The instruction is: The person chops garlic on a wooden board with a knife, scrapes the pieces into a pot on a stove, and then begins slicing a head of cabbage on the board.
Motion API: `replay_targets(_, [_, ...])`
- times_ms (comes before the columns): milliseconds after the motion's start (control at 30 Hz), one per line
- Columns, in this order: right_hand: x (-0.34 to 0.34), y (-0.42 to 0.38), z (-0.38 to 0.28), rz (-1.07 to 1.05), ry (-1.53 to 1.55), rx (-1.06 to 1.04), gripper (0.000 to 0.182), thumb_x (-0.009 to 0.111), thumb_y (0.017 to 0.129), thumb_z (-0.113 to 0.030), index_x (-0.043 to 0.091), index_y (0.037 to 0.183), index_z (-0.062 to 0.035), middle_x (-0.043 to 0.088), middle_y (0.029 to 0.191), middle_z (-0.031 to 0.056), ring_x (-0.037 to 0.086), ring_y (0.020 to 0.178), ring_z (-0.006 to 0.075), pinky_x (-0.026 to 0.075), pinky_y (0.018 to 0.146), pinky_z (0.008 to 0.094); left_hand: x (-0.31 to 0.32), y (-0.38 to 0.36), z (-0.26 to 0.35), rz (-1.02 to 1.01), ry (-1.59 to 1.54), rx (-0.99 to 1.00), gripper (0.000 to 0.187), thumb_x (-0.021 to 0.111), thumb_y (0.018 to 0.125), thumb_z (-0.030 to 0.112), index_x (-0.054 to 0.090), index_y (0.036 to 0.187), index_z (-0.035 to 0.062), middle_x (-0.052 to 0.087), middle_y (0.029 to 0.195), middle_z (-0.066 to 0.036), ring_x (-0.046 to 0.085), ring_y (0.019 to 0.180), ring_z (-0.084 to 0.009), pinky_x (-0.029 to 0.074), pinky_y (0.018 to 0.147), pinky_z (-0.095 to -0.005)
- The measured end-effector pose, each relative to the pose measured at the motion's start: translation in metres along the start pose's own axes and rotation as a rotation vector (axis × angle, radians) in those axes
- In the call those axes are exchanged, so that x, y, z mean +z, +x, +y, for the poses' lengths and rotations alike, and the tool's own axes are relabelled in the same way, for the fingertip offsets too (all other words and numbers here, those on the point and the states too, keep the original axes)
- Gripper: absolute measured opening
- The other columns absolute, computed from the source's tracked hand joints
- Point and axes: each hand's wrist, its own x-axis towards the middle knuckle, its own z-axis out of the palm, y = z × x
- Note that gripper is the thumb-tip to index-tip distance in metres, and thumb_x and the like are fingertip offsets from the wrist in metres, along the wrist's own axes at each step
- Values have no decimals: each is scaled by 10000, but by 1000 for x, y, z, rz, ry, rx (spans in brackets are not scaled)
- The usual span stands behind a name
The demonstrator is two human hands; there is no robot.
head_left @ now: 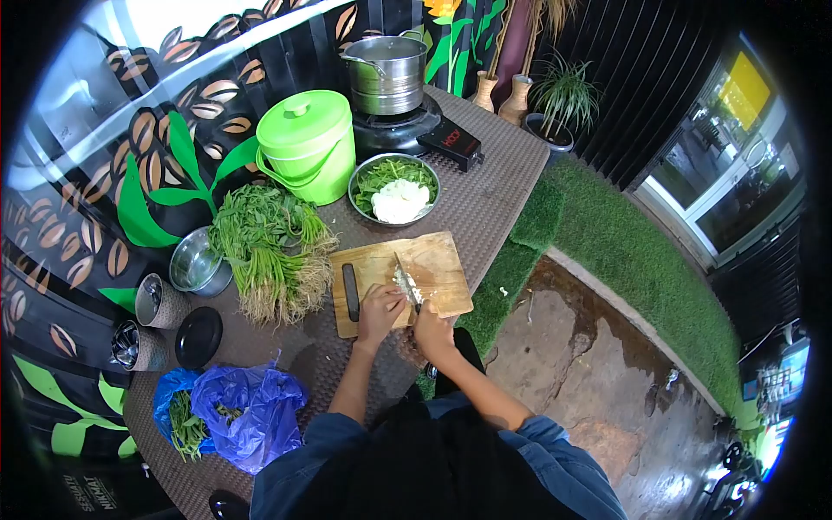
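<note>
A wooden cutting board point(438, 260) with a dark handle slot lies on the brown woven-pattern table point(364, 381). My right hand point(432, 331) is wrapped round the handle of a knife point(405, 276), whose blade points away from me across the board. Small pale chopped pieces point(407, 286) lie beside and against the blade. Just left of the knife, my left hand point(381, 312) rests on the board with its fingers bent together near the pieces; what they hold is too small to make out. Beyond the board stands a metal bowl point(354, 198) of green leaves point(381, 176) and white pieces point(400, 201).
Behind are a green lidded bucket point(308, 143) and a steel pot point(388, 78) on a black stove point(381, 134). Leafy greens with roots point(273, 251) lie left, near a metal bowl point(199, 264), two cups point(162, 302) and a black lid point(198, 338). Purple bags point(251, 412) sit front left.
</note>
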Motion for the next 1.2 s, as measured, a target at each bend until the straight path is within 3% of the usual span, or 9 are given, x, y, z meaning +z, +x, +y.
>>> replay_targets(167, [-24, 10, -10, -121, 22, 5, 283, 444, 934, -198, 441, 1083, 42, 645, 876, 307, 658, 905, 414, 533, 781, 489, -2, 0, 14, 29, 54, 54, 68, 737, 742, 89, 743, 799, 51, 669, 921, -62, 595, 915, -230, 502, 779, -332])
replay_targets(267, [-44, 8, -4, -259, 127, 12, 404, 433, 966, -337, 438, 1143, 27, 631, 953, 316, 621, 943, 470, 477, 833, 549, 1, -1, 6, 37, 43, 31, 76, 745, 737, 102, 746, 800, 58, 665, 916, -57, 590, 908, -224, 501, 761, -332])
replay_targets(367, [-29, -9, -10, -145, 62, 72, 432, 426, 968, -355, 432, 1142, 40, 627, 948, 326, 619, 941, 475, 478, 836, 544, 0, 1, 5, 39, 52, 24, 80, 748, 738, 115, 747, 800, 64, 659, 901, -53, 587, 895, -222, 496, 749, -334])
replay_targets(500, [-17, 2, -10, -103, 80, 53, 448, 442, 964, -353, 431, 1136, 60, 643, 872, 304, 646, 848, 464, 515, 762, 522, 0, 1, 7, 11, 45, -6, 82, 751, 737, 122, 749, 798, 68, 653, 881, -54, 586, 890, -226, 491, 757, -340])
replay_targets(533, [-14, 4, -7, 50, 22, -32, 363, 451, 947, -303, 451, 1082, 34, 660, 832, 277, 674, 784, 417, 547, 695, 489, 0, 1, 7, 15, 49, -14, 85, 754, 734, 121, 750, 801, 68, 650, 874, -54, 585, 886, -228, 489, 760, -341])
replay_targets(633, [-32, 8, -3, -142, 39, -30, 414, 465, 956, -330, 442, 1124, 47, 643, 851, 306, 658, 822, 441, 527, 727, 512, 1, 1, 7, 19, 46, -21, 91, 761, 728, 119, 751, 805, 70, 648, 868, -55, 585, 883, -231, 486, 764, -344])
replay_targets(900, [-1, -6, -9, -32, -35, 39, 356, 460, 952, -291, 426, 1101, 30, 655, 795, 270, 668, 768, 428, 546, 671, 502, -2, 1, 9, 20, 31, 5, 98, 758, 730, 105, 749, 818, 63, 641, 873, -61, 583, 881, -237, 481, 768, -342])
replay_targets(967, [-4, 3, -4, -3, -51, -38, 317, 475, 912, -216, 440, 1104, 33, 672, 771, 222, 688, 720, 371, 567, 624, 441, -4, 1, 12, 17, 15, 1, 111, 762, 726, 101, 746, 826, 55, 635, 876, -69, 582, 877, -240, 482, 768, -344])
replay_targets(1200, [-11, -16, -3, -68, 85, 62, 372, 455, 959, -324, 445, 1048, 38, 636, 860, 313, 640, 828, 470, 518, 721, 536, 0, -2, 9, 10, -47, -1, 125, 752, 747, 92, 739, 859, 38, 660, 871, -87, 622, 842, -221, 500, 709, -321])
